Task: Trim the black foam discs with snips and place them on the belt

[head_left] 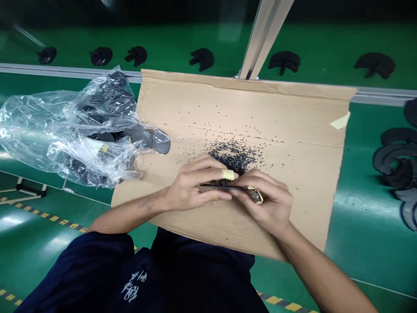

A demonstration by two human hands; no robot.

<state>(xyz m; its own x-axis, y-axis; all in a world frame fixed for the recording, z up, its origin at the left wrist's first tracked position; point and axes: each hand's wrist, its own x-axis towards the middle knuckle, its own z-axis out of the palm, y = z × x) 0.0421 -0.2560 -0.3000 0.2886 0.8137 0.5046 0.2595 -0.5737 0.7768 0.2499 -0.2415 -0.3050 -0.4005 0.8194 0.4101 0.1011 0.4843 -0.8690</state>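
Note:
Over a cardboard sheet (169, 98), my left hand (198, 182) pinches a thin, dark flat part (211, 186) seen nearly edge-on. Yellow tape is wrapped round one of its fingertips. Close against it, my right hand (269, 200) is closed round a small tool with a brown, rounded end (256, 195) edged in pale tape; its working tip is hidden by my fingers. Just beyond both hands lies a pile of small black bits (236, 156), scattered thinner toward the far side of the cardboard.
On the left, a clear plastic bag (94, 126) holds dark parts, with grey curved pieces (150, 138) at its mouth. Black curved parts (399, 161) are stacked at the right. More lie beyond the metal rail (384, 93), where a metal post (269, 39) rises.

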